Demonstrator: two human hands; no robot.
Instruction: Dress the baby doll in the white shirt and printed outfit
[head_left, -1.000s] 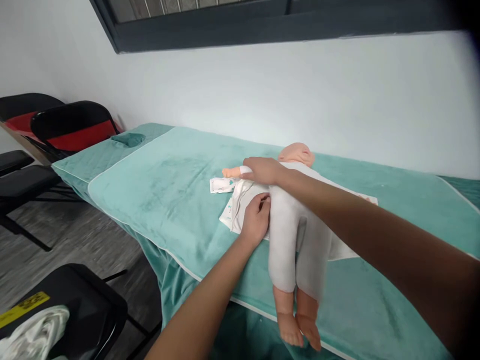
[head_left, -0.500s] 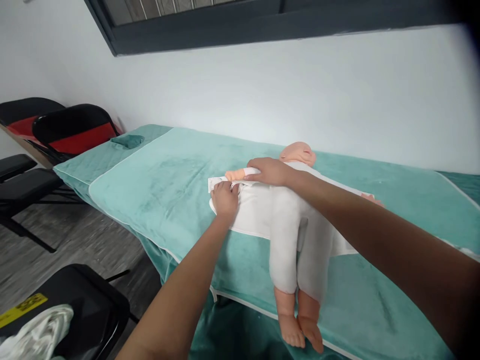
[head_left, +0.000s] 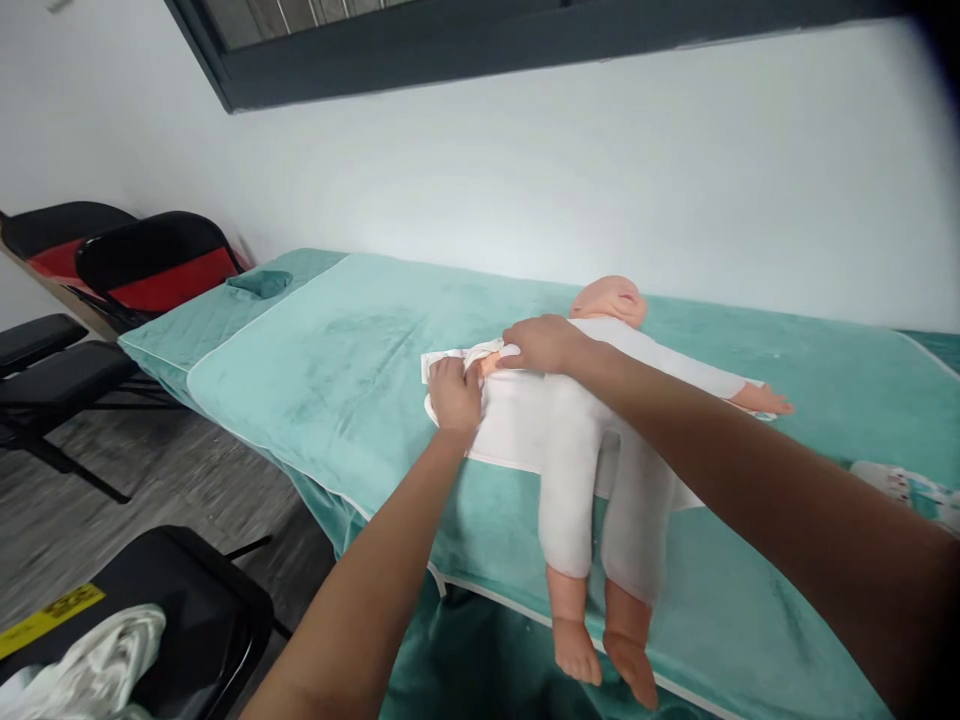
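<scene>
A baby doll (head_left: 600,440) in a white one-piece suit lies on its back across a teal padded table (head_left: 337,350), its bare feet hanging over the near edge. My left hand (head_left: 454,392) is closed on the white cloth (head_left: 499,430) spread under the doll, beside the doll's left-side arm. My right hand (head_left: 544,345) is closed around that arm of the doll, near its wrist. The doll's other arm stretches out to the right.
A patterned white item (head_left: 911,492) lies on the table at the right edge. Black and red folding chairs (head_left: 142,262) stand at the far left. A black chair (head_left: 187,620) with white cloth (head_left: 97,670) on it is near my left elbow. A wall runs behind the table.
My left hand moved up from the doll's hip to the cloth beside its arm and pulled the cloth flat. My right hand stayed on the doll's arm. The view shifted slightly right.
</scene>
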